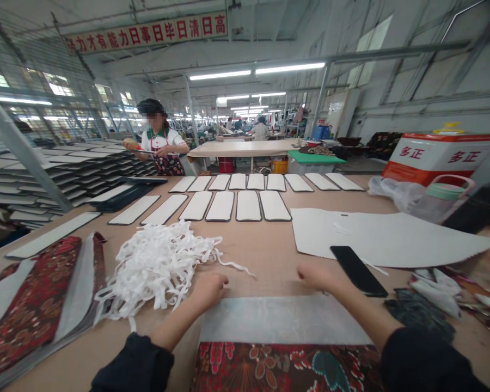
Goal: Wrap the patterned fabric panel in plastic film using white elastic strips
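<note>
Spreading across the table at six o'clock, a floral cloth, its pale band running from nine to three, lies toward five o'clock from the left hand, the nearer one, and seven from the right hand. The left grip looks curled and narrow, the right is blurred; whether either holds anything cannot be told. Red, tan and teal patterns cover the cloth's dark face; the band looks cloudy.

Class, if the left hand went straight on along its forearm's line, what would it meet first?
Probably the loose end of a white strip trailing from the tangled pile; if the left hand is raised, which this single view leaves unclear, it might pass over.
</note>
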The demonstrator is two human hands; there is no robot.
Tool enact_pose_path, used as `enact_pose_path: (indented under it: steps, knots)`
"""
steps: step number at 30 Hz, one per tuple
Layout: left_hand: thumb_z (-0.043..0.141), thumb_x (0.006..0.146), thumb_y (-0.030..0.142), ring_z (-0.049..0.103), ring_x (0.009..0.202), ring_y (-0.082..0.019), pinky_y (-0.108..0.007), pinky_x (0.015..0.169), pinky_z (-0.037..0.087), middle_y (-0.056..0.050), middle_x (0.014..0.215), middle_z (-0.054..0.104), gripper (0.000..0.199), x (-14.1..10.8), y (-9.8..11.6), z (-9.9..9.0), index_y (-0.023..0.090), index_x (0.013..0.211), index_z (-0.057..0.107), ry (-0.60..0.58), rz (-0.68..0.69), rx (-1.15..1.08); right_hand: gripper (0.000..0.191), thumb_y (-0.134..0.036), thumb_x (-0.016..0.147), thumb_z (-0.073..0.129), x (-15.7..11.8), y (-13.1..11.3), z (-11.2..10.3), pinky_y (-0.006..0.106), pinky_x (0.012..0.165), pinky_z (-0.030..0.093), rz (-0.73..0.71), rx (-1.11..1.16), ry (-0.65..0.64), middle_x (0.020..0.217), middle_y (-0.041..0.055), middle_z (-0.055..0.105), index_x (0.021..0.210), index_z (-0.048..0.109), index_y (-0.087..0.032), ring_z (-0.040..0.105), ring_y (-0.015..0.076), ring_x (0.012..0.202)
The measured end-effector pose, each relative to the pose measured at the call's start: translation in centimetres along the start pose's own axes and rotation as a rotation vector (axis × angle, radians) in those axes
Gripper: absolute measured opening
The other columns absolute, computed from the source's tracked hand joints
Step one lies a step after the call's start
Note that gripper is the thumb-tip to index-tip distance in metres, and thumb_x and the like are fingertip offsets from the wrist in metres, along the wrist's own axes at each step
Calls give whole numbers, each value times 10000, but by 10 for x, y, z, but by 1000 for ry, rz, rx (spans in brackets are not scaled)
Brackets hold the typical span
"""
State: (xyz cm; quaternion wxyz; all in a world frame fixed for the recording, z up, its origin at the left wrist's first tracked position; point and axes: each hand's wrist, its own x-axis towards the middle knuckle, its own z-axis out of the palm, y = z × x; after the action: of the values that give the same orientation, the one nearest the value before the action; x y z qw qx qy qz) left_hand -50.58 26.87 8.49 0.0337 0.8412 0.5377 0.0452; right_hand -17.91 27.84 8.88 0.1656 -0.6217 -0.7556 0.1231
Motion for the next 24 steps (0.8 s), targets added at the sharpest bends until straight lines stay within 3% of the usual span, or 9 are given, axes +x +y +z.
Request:
enact_pose_path:
  steps: [4, 7, 10, 14, 16, 19, 24]
  knots:
    - [441, 769, 138, 505, 1023, -235, -392, 902, 346, -79, 1051, 591, 269, 20, 3, 5, 201, 982, 592, 192, 42, 125, 158, -215, 728, 549, 30, -76, 55, 273, 703, 389, -60, 29, -16, 899, 94, 621, 865, 606, -160, 559, 192, 823]
    - [400, 807, 120, 352, 1200, -251, -464, 1014, 197, -95, 1250, 474, 366, 28, -19, 9, 217, 1139, 518, 427, 31, 313, 105, -227, 746, 534, 39, -100, 83, 298, 771, 373, 12, 172, 16, 968, 122, 587, 810, 560, -148, 522, 222, 920]
    - [411, 817, 161, 230, 1271, -283, -519, 1021, 133, -102, 1369, 337, 461, 27, -58, 13, 231, 1272, 397, 512, -75, 410, 101, -205, 771, 459, 39, -75, 75, 264, 679, 393, 94, 306, -44, 802, 91, 604, 704, 513, -151, 548, 181, 768]
    - [357, 816, 119, 338, 1204, -310, -554, 968, 198, -130, 1342, 373, 466, 21, -99, 19, 225, 1266, 414, 440, -226, 435, 149, -155, 759, 367, 25, -4, 30, 200, 511, 379, 248, 408, -90, 606, 42, 554, 633, 446, -152, 505, 114, 530]
    - [318, 820, 84, 374, 1181, -285, -525, 962, 227, -117, 1316, 411, 467, 21, -104, 20, 239, 1243, 440, 399, -185, 431, 121, -163, 732, 398, 15, 24, 10, 183, 508, 381, 308, 475, -67, 613, 31, 549, 623, 448, -150, 502, 103, 536]
    - [293, 818, 50, 401, 1157, -259, -488, 945, 269, -100, 1306, 425, 503, 24, -100, 18, 258, 1259, 414, 381, -127, 421, 107, -189, 690, 452, 1, 44, -6, 177, 521, 378, 373, 535, -14, 622, 29, 561, 593, 472, -147, 512, 106, 565]
    - [282, 812, 23, 482, 1053, -251, -434, 901, 332, -125, 1310, 410, 554, 15, -107, 10, 239, 1320, 326, 398, -79, 481, 154, -236, 699, 455, -3, 57, -23, 225, 533, 320, 440, 83, 183, 642, 76, 588, 607, 538, -144, 534, 159, 624]
